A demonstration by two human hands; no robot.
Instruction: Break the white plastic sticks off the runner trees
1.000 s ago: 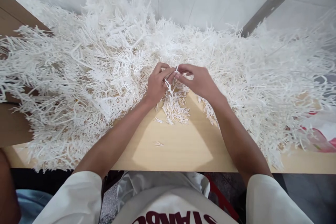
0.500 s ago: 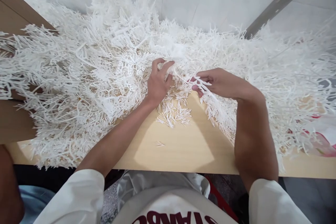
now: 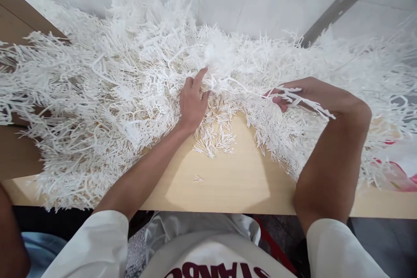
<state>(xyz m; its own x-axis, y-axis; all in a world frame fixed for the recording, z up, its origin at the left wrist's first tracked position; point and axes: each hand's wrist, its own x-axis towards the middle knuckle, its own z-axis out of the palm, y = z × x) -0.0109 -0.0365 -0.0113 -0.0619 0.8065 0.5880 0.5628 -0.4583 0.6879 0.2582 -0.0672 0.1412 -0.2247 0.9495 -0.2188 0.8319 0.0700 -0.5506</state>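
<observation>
Across the table spreads a deep heap of white plastic-looking twigs (image 3: pixel 143 52) with thin, needle-like tips. My right hand (image 3: pixel 308 89) pinches a white branched sprig (image 3: pixel 314 106) over the right part of the heap; its thicker, forked end lies across my wrist, and a thin stem runs left toward the pile. My left hand (image 3: pixel 193 103) rests at the middle of the heap, index finger stretched out and thumb apart, with no held twig visible. Below it lie small loose twig pieces (image 3: pixel 215 139) on the wooden tabletop (image 3: pixel 218 186).
Cardboard boxes (image 3: pixel 19 152) stand at the left edge. A tiled wall (image 3: pixel 260 4) and a slotted metal post (image 3: pixel 345 2) are behind the heap. At the right lies a clear plastic bag with red print (image 3: pixel 395 173). Another person's arm (image 3: pixel 11 234) shows at lower left.
My right hand has moved right, drawing the sprig away from the left hand. The left hand's index finger has straightened and its fingers have spread from the twigs.
</observation>
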